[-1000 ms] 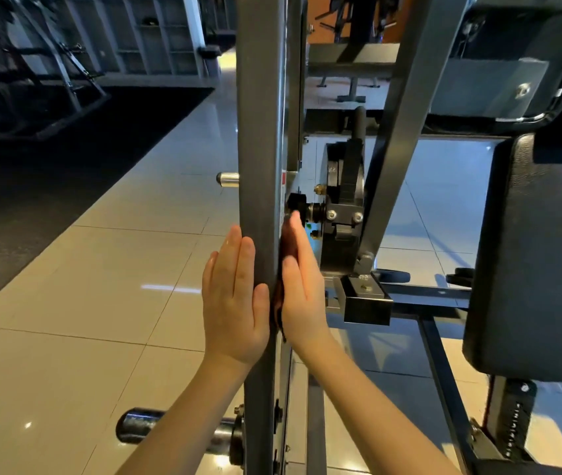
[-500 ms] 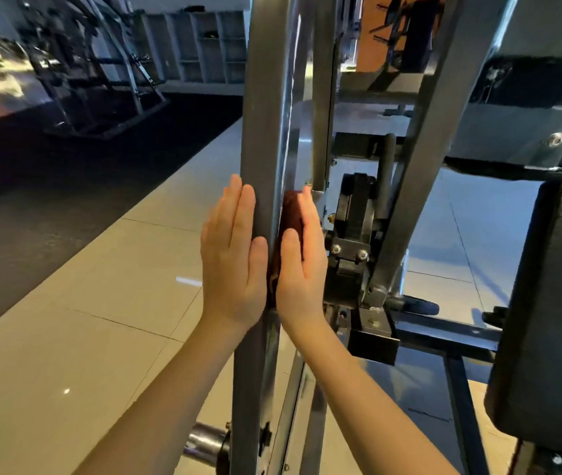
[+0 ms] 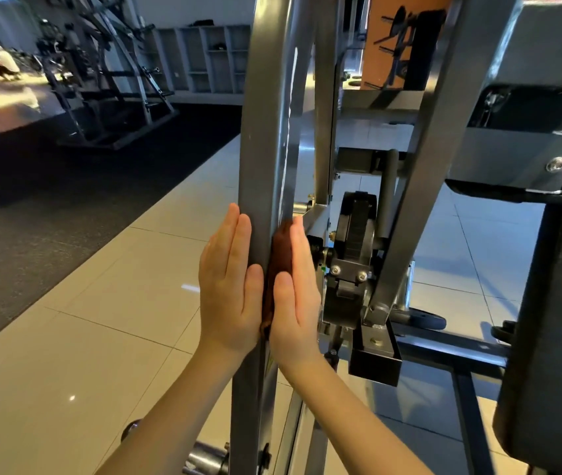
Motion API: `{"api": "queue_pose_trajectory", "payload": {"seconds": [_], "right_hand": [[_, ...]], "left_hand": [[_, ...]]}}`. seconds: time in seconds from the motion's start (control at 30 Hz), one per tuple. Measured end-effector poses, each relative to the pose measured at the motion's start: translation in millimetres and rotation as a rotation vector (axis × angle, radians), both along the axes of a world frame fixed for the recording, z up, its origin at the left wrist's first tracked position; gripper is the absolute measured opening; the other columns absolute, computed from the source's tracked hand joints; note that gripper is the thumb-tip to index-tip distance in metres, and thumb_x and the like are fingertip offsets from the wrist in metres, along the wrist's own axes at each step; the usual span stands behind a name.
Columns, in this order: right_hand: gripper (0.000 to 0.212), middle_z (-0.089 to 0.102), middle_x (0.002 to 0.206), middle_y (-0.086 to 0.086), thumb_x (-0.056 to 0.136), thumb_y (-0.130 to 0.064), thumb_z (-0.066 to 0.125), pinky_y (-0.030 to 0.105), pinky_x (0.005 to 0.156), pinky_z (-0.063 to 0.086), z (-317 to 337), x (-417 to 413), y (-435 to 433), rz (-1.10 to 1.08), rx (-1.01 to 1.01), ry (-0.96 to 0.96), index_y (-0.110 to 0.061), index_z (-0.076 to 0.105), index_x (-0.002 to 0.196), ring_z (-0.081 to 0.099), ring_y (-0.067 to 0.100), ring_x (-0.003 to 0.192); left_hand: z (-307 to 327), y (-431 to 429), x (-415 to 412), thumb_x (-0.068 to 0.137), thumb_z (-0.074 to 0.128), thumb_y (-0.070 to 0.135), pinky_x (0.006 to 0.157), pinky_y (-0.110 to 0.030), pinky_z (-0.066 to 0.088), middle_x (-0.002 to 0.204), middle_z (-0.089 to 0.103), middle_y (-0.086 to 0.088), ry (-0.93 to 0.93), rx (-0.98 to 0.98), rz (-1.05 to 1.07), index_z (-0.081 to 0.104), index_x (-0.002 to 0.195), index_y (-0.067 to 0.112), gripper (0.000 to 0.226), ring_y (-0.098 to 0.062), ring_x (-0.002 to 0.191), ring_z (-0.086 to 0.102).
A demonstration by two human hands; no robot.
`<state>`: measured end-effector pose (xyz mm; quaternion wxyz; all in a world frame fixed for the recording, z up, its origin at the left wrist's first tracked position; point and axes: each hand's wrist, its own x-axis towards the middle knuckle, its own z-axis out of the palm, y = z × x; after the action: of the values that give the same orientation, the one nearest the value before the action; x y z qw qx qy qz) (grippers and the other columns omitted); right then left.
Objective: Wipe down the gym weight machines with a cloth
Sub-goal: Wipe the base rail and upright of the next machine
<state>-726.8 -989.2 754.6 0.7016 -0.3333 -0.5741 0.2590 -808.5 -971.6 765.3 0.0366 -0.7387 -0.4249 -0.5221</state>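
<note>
A grey steel upright post (image 3: 266,132) of the weight machine stands right in front of me. My left hand (image 3: 230,286) lies flat with straight fingers against the post's left face. My right hand (image 3: 295,293) presses a dark brown cloth (image 3: 279,255) flat against the post's right face, fingers straight and pointing up. Most of the cloth is hidden behind my right hand; only a strip shows between palm and post.
A black pulley and bracket assembly (image 3: 355,255) sits just right of my right hand. A slanted grey beam (image 3: 420,166) and a black padded seat back (image 3: 553,320) fill the right side. Chrome weight pegs (image 3: 204,457) stick out low on the post. Other machines (image 3: 101,80) stand far left.
Both hands have slid upward along the post together with the cloth, and my view has tilted up, showing more of the frame above.
</note>
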Motion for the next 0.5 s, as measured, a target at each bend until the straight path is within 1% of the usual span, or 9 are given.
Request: {"api": "queue_pose_trajectory", "payload": {"seconds": [0.03,0.1,0.2,0.23,0.3,0.37,0.4,0.43,0.5], "right_hand": [[0.05,0.026,0.158,0.0,0.099,-0.025,0.029,0.047,0.118,0.026,-1.8,1.2,2.2,0.001,0.008,-0.012,-0.02,0.021,0.148,0.023,0.016,0.147],[0.049,0.027,0.157,0.001,0.1,-0.022,0.029,0.046,0.119,0.025,16.0,7.7,21.4,-0.028,-0.034,0.003,-0.018,0.022,0.148,0.024,0.012,0.146],[0.053,0.025,0.159,0.001,0.099,-0.018,0.029,0.039,0.12,0.023,52.8,18.0,48.7,-0.038,-0.128,0.072,-0.016,0.021,0.151,0.021,0.004,0.145],[0.052,0.024,0.159,0.001,0.099,-0.018,0.029,0.039,0.12,0.023,53.0,17.0,47.3,-0.022,-0.118,0.081,-0.019,0.02,0.151,0.021,0.005,0.146],[0.05,0.024,0.159,-0.002,0.1,-0.019,0.029,0.042,0.12,0.024,37.0,8.9,28.4,0.001,-0.066,0.048,-0.023,0.019,0.149,0.021,0.009,0.147],[0.051,0.025,0.157,-0.008,0.099,-0.025,0.029,0.038,0.12,0.024,19.4,3.9,11.3,0.023,-0.017,0.006,-0.022,0.019,0.149,0.022,0.009,0.147],[0.052,0.025,0.157,-0.01,0.098,-0.027,0.029,0.038,0.12,0.025,19.3,5.8,16.7,0.019,-0.016,-0.004,-0.021,0.02,0.149,0.023,0.009,0.146],[0.054,0.027,0.157,-0.007,0.098,-0.028,0.028,0.041,0.119,0.025,27.8,8.4,26.3,0.008,-0.039,-0.002,-0.018,0.022,0.15,0.024,0.01,0.146],[0.058,0.03,0.157,0.003,0.097,-0.031,0.029,0.049,0.117,0.029,56.5,16.3,50.3,-0.021,-0.107,0.033,-0.012,0.025,0.152,0.027,0.016,0.145]], "left_hand": [[0.0,-0.2,0.1,0.103,0.017,0.038,0.118,-0.025,0.016,0.157,0.009,0.01,0.0,-0.002,-0.002,0.011,0.148,0.027,0.047,-0.002,0.144,0.012],[0.7,-1.4,0.4,0.102,0.021,0.035,0.118,-0.024,0.014,0.157,0.008,0.013,-0.009,-0.019,-0.011,0.01,0.148,0.028,0.047,-0.001,0.144,0.01],[1.2,-2.7,1.0,0.098,0.026,0.025,0.118,-0.023,0.015,0.157,0.003,0.024,-0.016,-0.016,-0.016,0.009,0.147,0.03,0.052,0.0,0.144,0.01],[1.3,-2.5,1.1,0.099,0.027,0.025,0.118,-0.023,0.015,0.156,0.001,0.027,-0.016,-0.012,-0.015,0.01,0.148,0.029,0.052,0.0,0.144,0.01],[1.0,-1.0,0.6,0.101,0.026,0.03,0.118,-0.023,0.015,0.156,0.001,0.027,-0.015,-0.004,-0.013,0.011,0.148,0.029,0.049,-0.002,0.144,0.012],[0.4,0.1,-0.7,0.103,0.021,0.036,0.117,-0.022,0.014,0.157,0.003,0.025,-0.005,0.0,-0.002,0.013,0.148,0.027,0.047,-0.002,0.144,0.012],[0.6,0.1,-0.5,0.103,0.021,0.037,0.117,-0.021,0.014,0.157,0.003,0.025,-0.004,-0.005,0.005,0.013,0.148,0.027,0.047,-0.001,0.144,0.012],[1.6,-0.5,0.2,0.102,0.023,0.035,0.117,-0.021,0.014,0.157,0.003,0.025,-0.008,-0.017,0.008,0.013,0.148,0.028,0.047,0.0,0.144,0.012],[4.0,-2.9,1.7,0.099,0.027,0.028,0.116,-0.018,0.014,0.157,0.006,0.021,-0.02,-0.041,0.006,0.014,0.147,0.028,0.05,0.003,0.143,0.011]]}}
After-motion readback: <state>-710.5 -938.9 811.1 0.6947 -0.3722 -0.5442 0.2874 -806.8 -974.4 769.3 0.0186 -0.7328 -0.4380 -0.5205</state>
